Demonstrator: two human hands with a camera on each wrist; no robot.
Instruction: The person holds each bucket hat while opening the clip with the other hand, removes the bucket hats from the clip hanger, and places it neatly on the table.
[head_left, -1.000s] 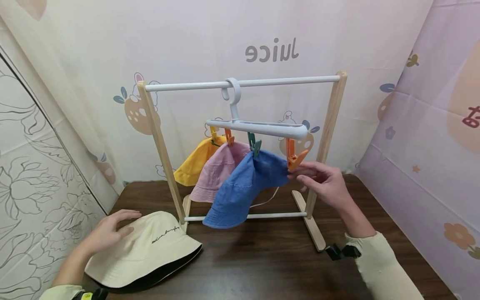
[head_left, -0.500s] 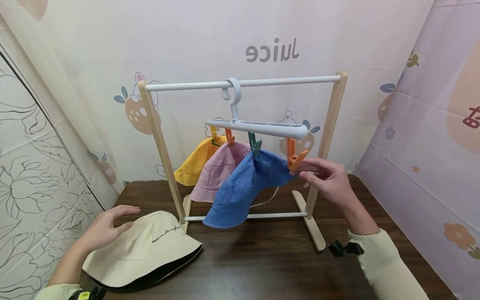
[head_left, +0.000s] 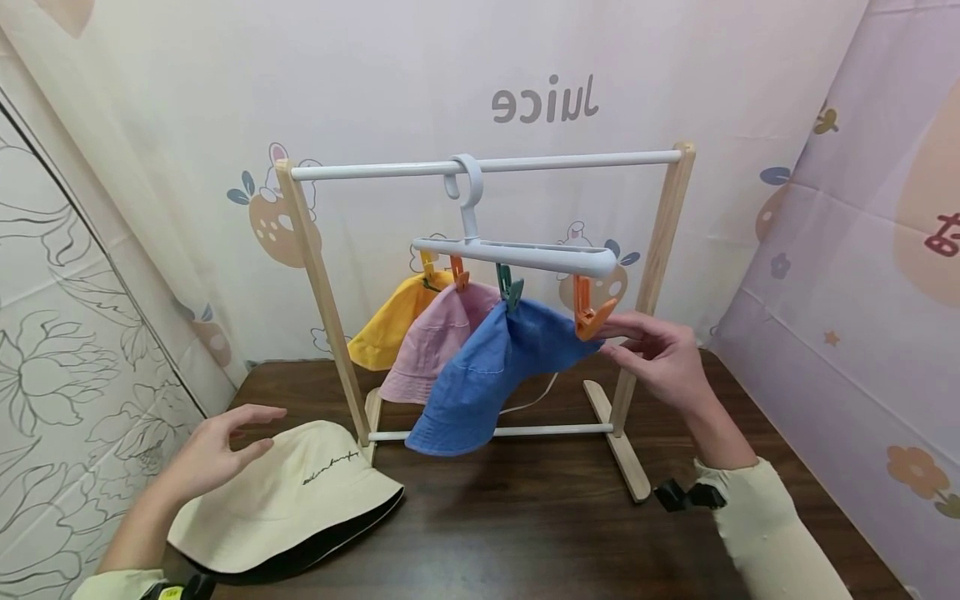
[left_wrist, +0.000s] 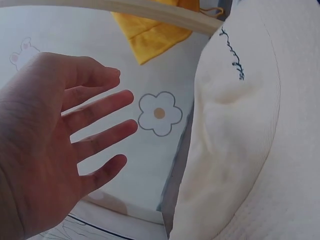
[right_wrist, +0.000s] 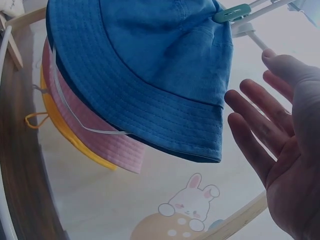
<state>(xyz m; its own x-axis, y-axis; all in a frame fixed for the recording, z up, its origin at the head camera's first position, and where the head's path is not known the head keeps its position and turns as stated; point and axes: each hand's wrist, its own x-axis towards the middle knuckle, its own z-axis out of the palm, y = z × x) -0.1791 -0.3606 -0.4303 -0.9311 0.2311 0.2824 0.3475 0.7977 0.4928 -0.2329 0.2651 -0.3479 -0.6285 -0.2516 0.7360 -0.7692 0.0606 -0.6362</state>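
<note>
- The right hand [head_left: 660, 358] was held open, nothing gripped, beside the blue hat [head_left: 495, 375].
- The left hand [head_left: 213, 454] was spread, empty, over the cream hat [head_left: 300, 500].

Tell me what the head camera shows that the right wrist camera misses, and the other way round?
Only the head view shows the left hand hovering over the cream fabric bucket hat on the dark wooden table, the whole wooden rack with its white top rail, and the empty orange plastic clip. Only the right wrist view shows the underside of the brims and the open palm. Both show the right hand beside the blue denim bucket hat, hung by a green plastic clip, with the pink and yellow hats behind.
</note>
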